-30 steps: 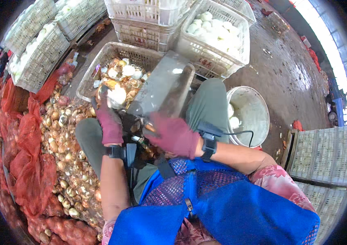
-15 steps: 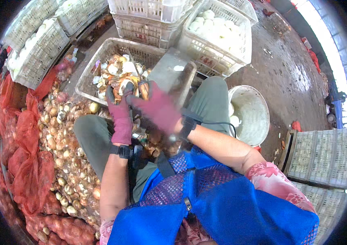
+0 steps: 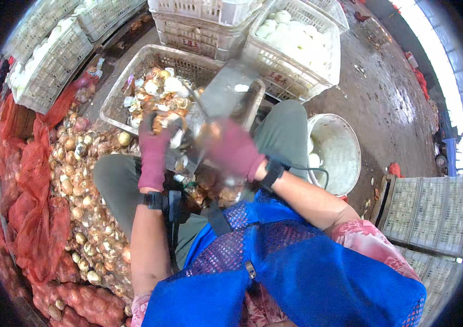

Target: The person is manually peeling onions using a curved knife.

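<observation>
My left hand (image 3: 154, 144), in a maroon glove with dark fingertips, is at the near edge of a crate (image 3: 117, 82) of onion peel. Its fingers are closed around a partly peeled onion (image 3: 161, 123). My right hand (image 3: 230, 147), gloved alike and smeared by motion, grips a knife (image 3: 199, 101) by its wooden handle. The thin blade points away over the crate, toward the peel scraps (image 3: 160, 90). A grey board (image 3: 223, 90) lies across the right part of this crate.
Unpeeled onions (image 3: 87, 201) are heaped on my left beside red mesh sacks (image 3: 35, 201). A white bucket (image 3: 335, 155) with a few peeled onions stands by my right knee. Crates of peeled onions (image 3: 291, 54) stand ahead; stacked crates (image 3: 428, 212) are at the right.
My right hand with the knife has moved right and toward me, away from the left hand. My left hand has shifted only slightly and keeps the onion.
</observation>
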Tool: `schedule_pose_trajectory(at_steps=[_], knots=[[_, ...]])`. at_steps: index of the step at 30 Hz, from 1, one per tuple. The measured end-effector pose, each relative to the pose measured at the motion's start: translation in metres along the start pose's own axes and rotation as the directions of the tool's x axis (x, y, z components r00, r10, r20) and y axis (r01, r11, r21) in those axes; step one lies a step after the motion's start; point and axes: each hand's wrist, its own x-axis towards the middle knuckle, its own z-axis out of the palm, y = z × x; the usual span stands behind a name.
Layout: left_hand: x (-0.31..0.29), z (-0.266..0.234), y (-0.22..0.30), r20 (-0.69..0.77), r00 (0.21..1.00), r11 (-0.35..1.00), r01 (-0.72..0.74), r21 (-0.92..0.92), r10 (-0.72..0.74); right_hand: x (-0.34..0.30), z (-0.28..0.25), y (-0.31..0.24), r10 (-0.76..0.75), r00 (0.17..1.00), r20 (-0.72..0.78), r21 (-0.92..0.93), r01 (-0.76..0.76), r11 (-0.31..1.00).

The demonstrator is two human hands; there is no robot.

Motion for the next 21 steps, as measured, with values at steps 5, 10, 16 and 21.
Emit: schedule_pose_trajectory(at_steps=[5,10,16,21], knots=[[-0.012,0.016,0.03,0.41,0.907,0.739,-0.344,0.579,0.101,-0.011,-0.018,0.032,0.438,0.889,0.129,0.271,-0.457,0.847],[-0.015,0.015,0.008,0.378,0.877,0.663,-0.474,0.58,0.296,-0.026,-0.003,0.012,0.404,0.89,0.211,0.296,-0.452,0.841],[-0.022,0.015,0.003,0.194,0.978,0.767,-0.065,0.638,-0.078,-0.046,0.0,0.011,0.243,0.939,0.243,0.135,-0.281,0.95],[-0.018,0.02,0.001,0.196,0.981,0.775,-0.115,0.622,-0.012,-0.044,-0.025,0.005,0.25,0.964,0.089,0.285,-0.265,0.921]])
